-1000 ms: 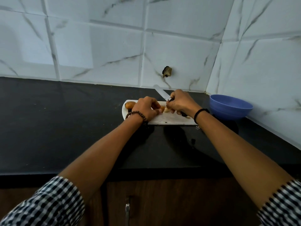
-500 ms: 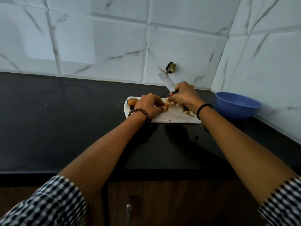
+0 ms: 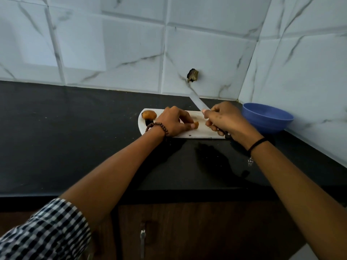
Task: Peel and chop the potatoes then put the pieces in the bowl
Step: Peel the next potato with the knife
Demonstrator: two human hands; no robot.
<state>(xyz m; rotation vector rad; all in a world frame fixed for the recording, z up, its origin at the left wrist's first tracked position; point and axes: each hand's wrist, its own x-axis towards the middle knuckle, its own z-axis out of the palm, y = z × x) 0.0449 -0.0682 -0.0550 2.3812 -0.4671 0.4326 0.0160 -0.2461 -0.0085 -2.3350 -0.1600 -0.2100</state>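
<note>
While the chopping step appeared to be in hand, a whole potato (image 3: pixel 148 114), brown-skinned and apparently unpeeled, lay at the board's end, left of the left grip (image 3: pixel 173 121) and apart from it. The left grip was narrow, its fingertips pinching a small potato piece (image 3: pixel 195 125) down against the white chopping board (image 3: pixel 187 135), which sat on the black worktop (image 3: pixel 75 132). That piece was judged light, firm and wet on its cut faces, so liable to slide or roll under a blade. It is best held at its rear, with fingertips tucked back from the cut line. Just right of the piece, the right grip (image 3: pixel 225 119) was closed round the handle of a knife (image 3: pixel 197 103), with the blade raised clear and slanting towards the wall. Right of the right grip, near but apart, stood the blue bowl (image 3: pixel 267 117). Its contents could not be determined.
</note>
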